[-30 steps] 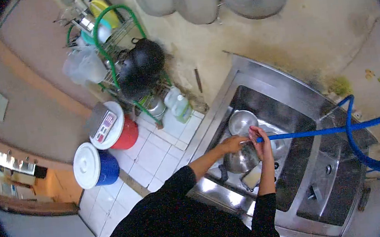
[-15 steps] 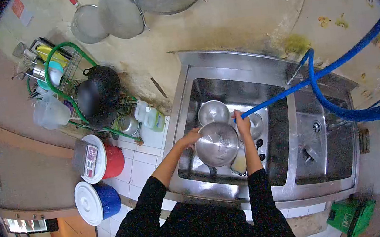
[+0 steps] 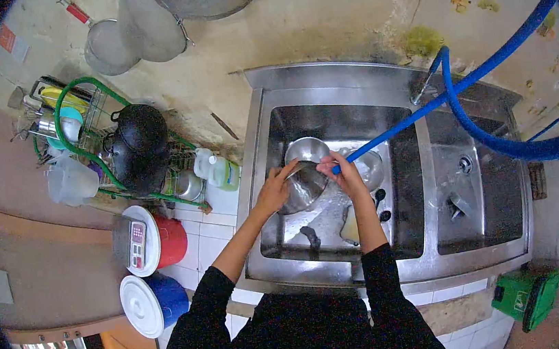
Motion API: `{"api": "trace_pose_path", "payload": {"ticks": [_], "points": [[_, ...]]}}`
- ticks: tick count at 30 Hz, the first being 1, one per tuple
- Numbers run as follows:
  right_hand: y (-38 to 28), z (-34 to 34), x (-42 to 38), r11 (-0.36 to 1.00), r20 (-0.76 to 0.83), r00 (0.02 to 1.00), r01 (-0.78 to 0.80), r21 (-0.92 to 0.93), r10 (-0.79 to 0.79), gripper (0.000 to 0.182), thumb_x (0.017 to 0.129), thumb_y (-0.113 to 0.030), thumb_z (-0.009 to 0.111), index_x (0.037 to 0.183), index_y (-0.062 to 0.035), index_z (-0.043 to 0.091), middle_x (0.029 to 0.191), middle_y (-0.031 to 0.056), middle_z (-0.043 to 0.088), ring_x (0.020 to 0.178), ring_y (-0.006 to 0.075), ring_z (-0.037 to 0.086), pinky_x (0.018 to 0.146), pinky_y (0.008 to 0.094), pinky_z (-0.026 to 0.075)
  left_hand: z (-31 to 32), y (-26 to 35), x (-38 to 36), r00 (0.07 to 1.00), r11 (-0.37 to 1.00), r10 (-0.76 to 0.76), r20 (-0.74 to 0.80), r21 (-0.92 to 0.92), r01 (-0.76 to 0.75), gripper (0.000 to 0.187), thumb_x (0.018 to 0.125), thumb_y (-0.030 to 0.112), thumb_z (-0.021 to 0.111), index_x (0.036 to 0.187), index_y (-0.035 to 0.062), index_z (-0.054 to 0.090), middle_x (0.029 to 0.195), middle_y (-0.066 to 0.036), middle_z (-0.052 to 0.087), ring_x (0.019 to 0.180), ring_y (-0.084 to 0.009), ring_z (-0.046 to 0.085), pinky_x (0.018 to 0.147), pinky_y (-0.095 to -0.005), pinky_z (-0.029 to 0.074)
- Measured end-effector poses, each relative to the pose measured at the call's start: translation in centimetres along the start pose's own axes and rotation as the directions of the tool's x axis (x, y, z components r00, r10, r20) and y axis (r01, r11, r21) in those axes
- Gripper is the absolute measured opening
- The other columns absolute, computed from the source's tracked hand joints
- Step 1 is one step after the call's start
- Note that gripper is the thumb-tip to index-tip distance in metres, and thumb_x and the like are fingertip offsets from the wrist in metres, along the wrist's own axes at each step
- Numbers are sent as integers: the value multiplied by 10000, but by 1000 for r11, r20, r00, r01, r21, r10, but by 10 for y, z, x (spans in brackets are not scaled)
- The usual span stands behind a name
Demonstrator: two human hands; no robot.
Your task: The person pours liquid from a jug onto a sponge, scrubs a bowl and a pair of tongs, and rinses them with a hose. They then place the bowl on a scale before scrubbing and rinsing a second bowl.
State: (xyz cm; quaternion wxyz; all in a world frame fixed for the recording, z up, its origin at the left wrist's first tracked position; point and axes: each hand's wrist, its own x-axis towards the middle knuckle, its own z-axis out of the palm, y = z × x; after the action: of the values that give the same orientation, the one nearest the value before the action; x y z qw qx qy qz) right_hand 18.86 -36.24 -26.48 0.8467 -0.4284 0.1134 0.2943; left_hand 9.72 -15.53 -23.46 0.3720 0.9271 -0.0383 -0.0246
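My left hand (image 3: 274,190) grips the rim of a large steel bowl (image 3: 303,189), which is tilted over the left sink basin. My right hand (image 3: 345,172) is closed round the end of a blue hose (image 3: 392,133), just right of that bowl. Behind it in the basin sits a smaller steel bowl (image 3: 306,149). Another round metal bowl (image 3: 368,170) lies to the right, partly hidden by my right hand. Black-ended utensils (image 3: 384,215) and a pale yellowish item (image 3: 350,227) rest on the basin floor beside my right forearm.
A steel double sink (image 3: 434,264) surrounds the work. At left stand a rack with a black wok (image 3: 142,149), plastic jugs (image 3: 223,174), a red bucket (image 3: 171,240) and a blue bucket (image 3: 169,299). Strainers (image 3: 151,27) hang on the wall; a green bin (image 3: 528,298) stands lower right.
The large bowl has tipped from facing up to a steep tilt and shifted back in the basin. My right hand and the hose end have moved left, nearer my left hand. The camera view has shifted slightly.
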Motion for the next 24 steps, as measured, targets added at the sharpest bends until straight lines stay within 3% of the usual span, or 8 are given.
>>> {"api": "trace_pose_path", "payload": {"ticks": [2, 4, 6, 8, 12, 16, 20, 24], "points": [[-5, 4, -4, 997, 6, 1000, -1, 83, 0, 303, 882, -253, 499, 875, 39, 576, 763, 149, 637, 672, 204, 639, 599, 236, 532, -5, 8, -2, 985, 998, 56, -163, 24, -53, 714, 728, -100, 444, 1333, 274, 371, 1174, -242, 436, 1091, -416, 447, 900, -427, 413], [9, -17, 14, 987, -157, 975, 162, 8, -158, 312, 889, -259, 486, 874, 38, 579, 749, 137, 636, 665, 186, 629, 552, 225, 510, -16, 28, -6, 975, 995, 96, -203, 37, -90, 752, 711, -125, 437, 1333, 291, 371, 1195, -240, 421, 1102, -413, 442, 915, -419, 406], [8, -28, 23, 991, -146, 980, 130, -41, -135, 344, 877, -310, 503, 837, 21, 591, 712, 108, 631, 568, 161, 601, 466, 227, 466, -18, 34, -10, 961, 991, 134, -241, 47, -126, 791, 693, -151, 431, 1334, 309, 371, 1217, -238, 406, 1113, -410, 436, 929, -412, 399], [-10, -18, 10, 954, -262, 961, 0, -298, -82, 372, 850, -363, 533, 791, -2, 602, 667, 83, 621, 465, 139, 551, 405, 231, 414, -13, 32, -15, 966, 969, 192, -175, 189, -158, 805, 667, -138, 456, 1308, 347, 407, 1257, -186, 400, 1154, -381, 413, 986, -474, 338], [-6, -4, 3, 826, -196, 935, 147, -544, -295, 352, 830, -359, 564, 753, -17, 595, 625, 73, 604, 428, 125, 531, 397, 242, 411, 9, 29, -16, 884, 840, 447, -140, 406, -361, 794, 645, -95, 497, 1286, 369, 433, 1284, -119, 404, 1183, -353, 390, 1017, -568, 245], [-27, 34, -55, 866, 13, 983, 168, -470, -184, 321, 819, -327, 602, 754, -12, 599, 638, 72, 614, 481, 120, 560, 434, 237, 436, 31, 42, -14, 823, 764, 562, -88, 437, -475, 619, 676, 6, 548, 1183, 360, 543, 1254, -78, 439, 1166, -329, 402, 1007, -625, 208], [-34, 26, -56, 889, -24, 994, 83, -450, -105, 275, 825, -289, 607, 851, -16, 594, 692, 69, 624, 570, 124, 589, 516, 233, 470, 36, 50, -12, 772, 694, 628, -100, 521, -497, 505, 709, 123, 589, 1154, 360, 564, 1236, -67, 456, 1155, -335, 410, 991, -639, 225], [-32, 0, -47, 872, -81, 954, 228, -432, -289, 253, 848, -257, 591, 907, -12, 613, 782, 71, 634, 642, 123, 606, 581, 226, 491, 31, 52, -15, 772, 671, 634, -46, 529, -520, 539, 733, 104, 592, 1180, 398, 530, 1269, -53, 412, 1228, -314, 350, 1019, -631, 173]]}}
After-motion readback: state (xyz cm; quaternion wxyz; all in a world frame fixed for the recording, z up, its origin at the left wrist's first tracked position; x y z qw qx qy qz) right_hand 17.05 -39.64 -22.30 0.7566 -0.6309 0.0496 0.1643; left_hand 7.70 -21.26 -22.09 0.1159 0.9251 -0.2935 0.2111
